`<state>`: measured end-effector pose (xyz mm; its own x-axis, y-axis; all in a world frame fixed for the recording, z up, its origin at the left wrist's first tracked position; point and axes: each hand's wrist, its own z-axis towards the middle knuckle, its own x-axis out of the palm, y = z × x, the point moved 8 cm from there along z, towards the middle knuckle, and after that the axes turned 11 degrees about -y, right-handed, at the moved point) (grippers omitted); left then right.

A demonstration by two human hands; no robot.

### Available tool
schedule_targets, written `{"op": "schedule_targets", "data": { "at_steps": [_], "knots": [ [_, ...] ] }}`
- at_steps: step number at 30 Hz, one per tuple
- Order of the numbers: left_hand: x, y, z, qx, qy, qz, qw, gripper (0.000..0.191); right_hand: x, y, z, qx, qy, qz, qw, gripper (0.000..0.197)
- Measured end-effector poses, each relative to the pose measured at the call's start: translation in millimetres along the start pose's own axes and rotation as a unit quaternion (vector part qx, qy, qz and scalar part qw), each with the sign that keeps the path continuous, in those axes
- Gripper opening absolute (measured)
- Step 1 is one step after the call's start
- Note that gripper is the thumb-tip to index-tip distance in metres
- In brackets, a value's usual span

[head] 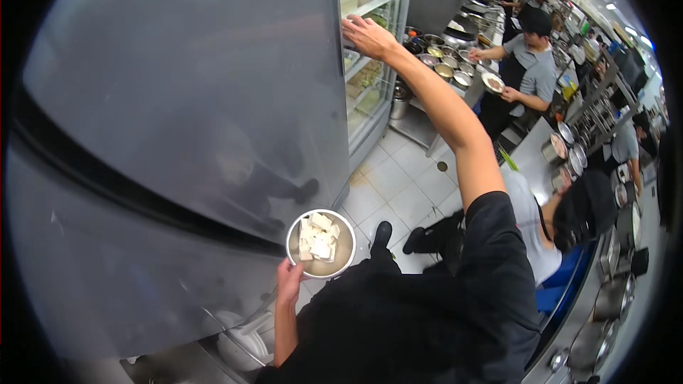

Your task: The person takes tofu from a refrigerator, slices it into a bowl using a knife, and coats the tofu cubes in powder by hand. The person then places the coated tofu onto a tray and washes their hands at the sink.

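My left hand [290, 279] grips the rim of a round metal bowl [344, 259], thumb at its edge. White chunks that look like tofu [319, 236] are heaped inside it. My right hand [369, 37] is stretched far out to a glass-fronted refrigerator [368, 130]. Its fingertips meet the edge beside a large grey metal panel [213, 90]; whether they grip it is unclear. Containers of food [368, 77] stand on the lit shelves behind the glass.
A co-worker in a grey shirt [536, 77] holds a plate of food [493, 83] by a counter of metal bowls [444, 70]. Close on my right, another person in a black cap [581, 210] bends over a steel worktop [533, 144]. White tiles [411, 184] cover the floor.
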<state>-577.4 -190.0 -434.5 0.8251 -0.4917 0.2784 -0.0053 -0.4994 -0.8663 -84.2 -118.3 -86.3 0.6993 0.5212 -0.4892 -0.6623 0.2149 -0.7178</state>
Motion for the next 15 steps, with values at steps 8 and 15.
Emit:
{"op": "schedule_targets", "data": {
  "at_steps": [8,15],
  "knots": [
    [143,-3,103,-0.005,0.013,-0.014,1.0,0.031,81,-19,47,-0.205,-0.055,0.078,0.974,0.018],
    [233,-36,131,0.009,-0.008,-0.02,1.0,0.031,45,-8,54,-0.124,-0.108,0.114,0.98,0.019]
  ]
}}
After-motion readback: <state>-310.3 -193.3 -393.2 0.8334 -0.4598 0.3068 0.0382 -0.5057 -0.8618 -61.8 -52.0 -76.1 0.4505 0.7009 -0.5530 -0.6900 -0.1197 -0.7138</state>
